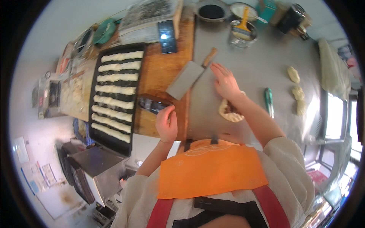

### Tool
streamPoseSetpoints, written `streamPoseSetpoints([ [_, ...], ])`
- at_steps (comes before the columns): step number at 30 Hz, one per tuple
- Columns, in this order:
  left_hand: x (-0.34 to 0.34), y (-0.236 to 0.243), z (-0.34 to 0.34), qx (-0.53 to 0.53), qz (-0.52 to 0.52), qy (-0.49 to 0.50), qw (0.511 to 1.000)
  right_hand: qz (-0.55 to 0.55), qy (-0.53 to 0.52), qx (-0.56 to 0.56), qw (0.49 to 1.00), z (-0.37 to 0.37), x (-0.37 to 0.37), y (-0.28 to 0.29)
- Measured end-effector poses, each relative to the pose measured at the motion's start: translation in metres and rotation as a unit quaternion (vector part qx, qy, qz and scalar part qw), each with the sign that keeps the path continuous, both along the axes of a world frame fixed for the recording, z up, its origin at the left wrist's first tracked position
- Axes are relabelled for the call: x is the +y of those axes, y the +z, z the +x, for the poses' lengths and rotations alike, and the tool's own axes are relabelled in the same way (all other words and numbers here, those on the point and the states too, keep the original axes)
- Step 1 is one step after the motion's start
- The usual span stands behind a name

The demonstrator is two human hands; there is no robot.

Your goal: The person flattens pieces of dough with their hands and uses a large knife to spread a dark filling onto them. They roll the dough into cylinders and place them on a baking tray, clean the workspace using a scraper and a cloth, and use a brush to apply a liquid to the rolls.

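My left hand (166,123) is closed, its curled fingers at the near end of a dark, shiny, oblong object (152,103) over the wooden board; its kind is unclear. My right hand (227,84) stretches flat over the metal table, holding nothing. Its fingertips come close to the wooden handle of a cleaver (185,80), whose blade spans the board and the metal. Under my right wrist lies a curved piece of dough (230,115) with brown filling, partly hidden by the forearm. A green-handled tool (268,102) lies right of that arm.
A black baking tray (137,72) holding several dough strips stands at the left. A phone (167,37) rests on the board's far part. Farther back are a metal pot (243,40) with a yellow brush (243,22) and a bowl of dark contents (211,12). Dough pieces (299,99) lie at right.
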State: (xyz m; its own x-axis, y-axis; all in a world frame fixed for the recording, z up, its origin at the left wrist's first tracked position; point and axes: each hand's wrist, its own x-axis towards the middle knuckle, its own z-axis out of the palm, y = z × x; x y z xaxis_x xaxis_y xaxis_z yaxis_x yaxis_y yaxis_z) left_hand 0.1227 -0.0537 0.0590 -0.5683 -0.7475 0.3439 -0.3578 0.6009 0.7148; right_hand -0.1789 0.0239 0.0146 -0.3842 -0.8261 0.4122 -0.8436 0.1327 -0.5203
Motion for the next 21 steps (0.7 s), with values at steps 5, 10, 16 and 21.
streamPoseSetpoints([
  [5,-0.026,0.004,0.048,-0.084,-0.096,0.024,0.992,0.215,0.087,0.286,0.93,-0.009,-0.1,0.027],
  [10,-0.058,0.001,0.047,-0.071,-0.131,-0.036,0.988,0.325,0.237,0.122,0.907,-0.025,-0.089,0.019],
  [16,-0.069,-0.017,0.051,-0.087,-0.163,-0.108,0.977,0.105,0.028,0.138,0.984,-0.014,-0.014,-0.019],
  [21,-0.076,-0.022,0.055,-0.097,-0.174,-0.128,0.972,0.204,0.11,0.022,0.973,0.043,0.01,0.024],
])
